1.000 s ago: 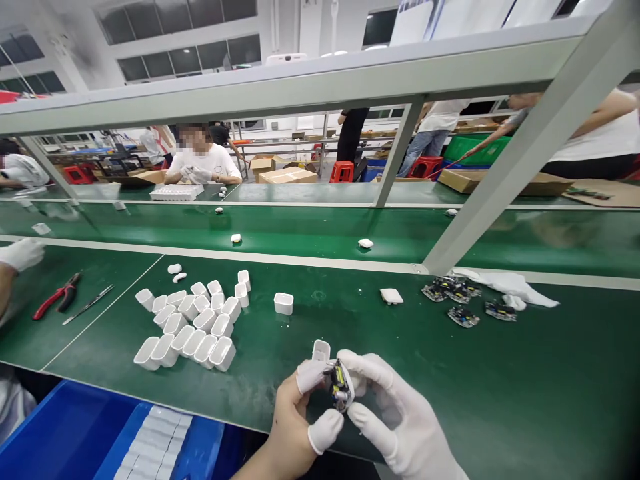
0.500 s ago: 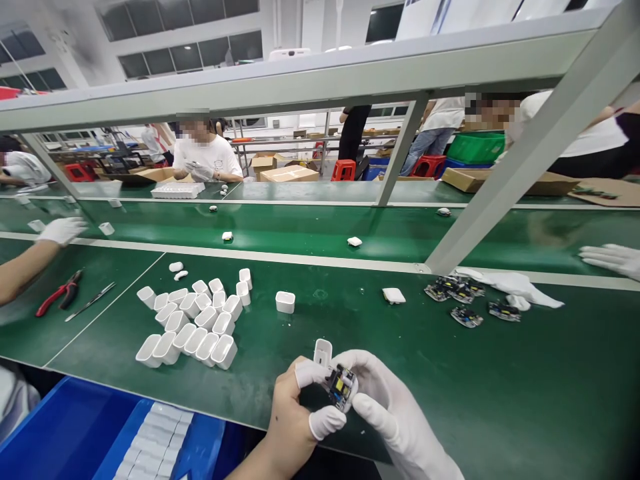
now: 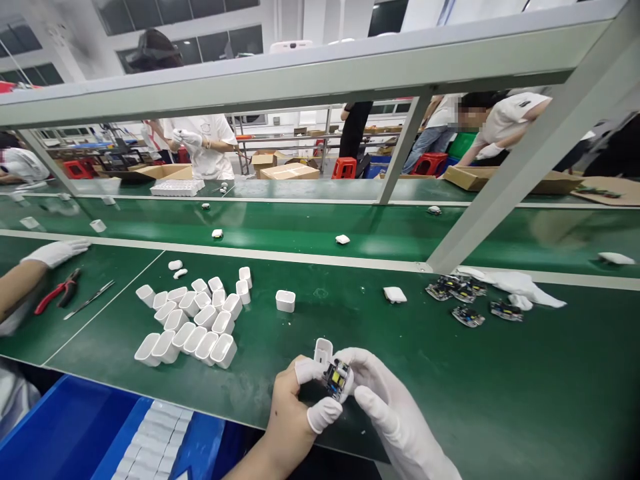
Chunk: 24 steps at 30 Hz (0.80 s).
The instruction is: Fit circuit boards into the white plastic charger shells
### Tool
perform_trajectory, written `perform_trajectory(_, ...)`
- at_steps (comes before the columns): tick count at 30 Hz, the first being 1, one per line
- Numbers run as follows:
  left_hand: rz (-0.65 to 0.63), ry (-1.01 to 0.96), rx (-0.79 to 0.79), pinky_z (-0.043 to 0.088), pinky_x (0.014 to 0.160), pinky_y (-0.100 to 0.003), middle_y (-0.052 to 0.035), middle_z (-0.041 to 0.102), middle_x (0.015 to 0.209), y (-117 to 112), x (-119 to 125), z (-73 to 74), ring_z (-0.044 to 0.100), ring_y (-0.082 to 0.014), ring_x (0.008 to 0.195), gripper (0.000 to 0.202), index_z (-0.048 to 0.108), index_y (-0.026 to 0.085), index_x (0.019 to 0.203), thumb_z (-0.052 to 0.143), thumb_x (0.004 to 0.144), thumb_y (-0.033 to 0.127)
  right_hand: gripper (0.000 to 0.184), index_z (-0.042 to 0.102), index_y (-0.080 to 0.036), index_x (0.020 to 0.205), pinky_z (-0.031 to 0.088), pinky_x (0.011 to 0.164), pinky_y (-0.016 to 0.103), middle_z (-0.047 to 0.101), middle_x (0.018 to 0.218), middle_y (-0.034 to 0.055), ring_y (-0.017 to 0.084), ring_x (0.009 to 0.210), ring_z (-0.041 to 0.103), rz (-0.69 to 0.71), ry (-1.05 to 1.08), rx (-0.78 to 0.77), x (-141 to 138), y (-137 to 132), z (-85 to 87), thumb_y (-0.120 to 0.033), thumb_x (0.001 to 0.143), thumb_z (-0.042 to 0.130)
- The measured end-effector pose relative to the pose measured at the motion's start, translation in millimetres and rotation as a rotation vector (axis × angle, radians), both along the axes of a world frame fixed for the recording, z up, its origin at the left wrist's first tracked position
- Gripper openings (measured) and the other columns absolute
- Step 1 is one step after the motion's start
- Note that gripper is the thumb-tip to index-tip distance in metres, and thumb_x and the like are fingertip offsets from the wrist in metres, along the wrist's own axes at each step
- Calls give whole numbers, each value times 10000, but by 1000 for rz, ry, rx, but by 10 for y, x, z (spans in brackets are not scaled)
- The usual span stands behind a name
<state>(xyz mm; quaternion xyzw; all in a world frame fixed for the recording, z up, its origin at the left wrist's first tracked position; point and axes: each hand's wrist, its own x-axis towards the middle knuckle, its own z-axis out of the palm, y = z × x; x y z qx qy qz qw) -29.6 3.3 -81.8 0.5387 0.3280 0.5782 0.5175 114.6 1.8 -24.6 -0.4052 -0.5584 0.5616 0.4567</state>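
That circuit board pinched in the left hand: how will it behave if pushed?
The circuit board is probably fragile, as its components stand exposed. It looks stiff, showing no sag where the left hand pinches it. It's likely light, given its small size beside the hand.

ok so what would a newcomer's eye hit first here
Probably the small black-and-yellow circuit board at bottom centre, pinched by the fingers of the left hand, with the white-gloved right hand close beside it. Next comes the cluster of open white plastic cups left of centre on the green bench, then the red-and-black pliers at far left.
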Motion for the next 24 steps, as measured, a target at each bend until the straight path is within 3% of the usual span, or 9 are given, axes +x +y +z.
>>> perform_trajectory(6, 58, 118, 98, 459, 774, -308, -67, 639, 897, -9, -15, 42, 579, -211, 835, 271, 695, 205, 990, 729, 770, 359, 407, 579, -231, 1081, 501, 858, 343, 618, 1073, 87, 241, 950, 608, -41, -23, 50, 47, -10, -116, -534, 828, 677)
perform_trajectory(10, 52, 124, 98, 464, 765, -305, -61, 643, 874, -26, 19, 39, 581, -207, 824, 222, 699, 204, 956, 729, 763, 310, 380, 594, -226, 1047, 516, 826, 324, 630, 1010, 72, 233, 916, 612, -56, -7, 49, 42, -20, -116, -511, 817, 697)
perform_trajectory(13, -3, 36, -50, 464, 766, -315, -64, 625, 832, -50, 89, -27, 577, -211, 803, 219, 705, 172, 892, 730, 748, 335, 336, 589, -224, 985, 514, 770, 293, 618, 934, 47, 204, 852, 598, -66, -20, 26, 5, -24, -71, -487, 813, 708)
perform_trajectory(17, -98, -226, -366, 474, 824, -361, -90, 668, 884, -84, 200, -134, 605, -231, 832, 374, 685, 142, 957, 783, 682, 376, 310, 547, -232, 920, 473, 654, 224, 541, 809, -9, 149, 733, 528, -144, -76, 44, -48, -26, -56, -481, 812, 699)
perform_trajectory(19, -135, -334, -435, 476, 817, -366, -99, 682, 894, -94, 235, -150, 613, -224, 812, 429, 679, 128, 956, 799, 657, 412, 290, 532, -235, 914, 458, 620, 212, 501, 772, -23, 139, 695, 501, -155, -98, 56, -55, -21, -86, -477, 829, 667)
perform_trajectory(21, -164, -412, -468, 475, 768, -349, -84, 678, 819, -100, 257, -141, 600, -197, 737, 443, 680, 117, 893, 797, 645, 465, 251, 535, -242, 972, 483, 660, 234, 518, 807, -12, 153, 730, 532, -119, -111, 74, -42, -15, -138, -463, 871, 594)
perform_trajectory(24, -196, -553, -551, 472, 717, -334, -65, 659, 759, -115, 285, -125, 586, -182, 698, 445, 666, 127, 850, 751, 681, 530, 350, 481, -275, 1227, 487, 886, 329, 557, 1096, 43, 217, 1001, 571, -64, -215, 170, -5, -25, -226, -392, 900, 521)
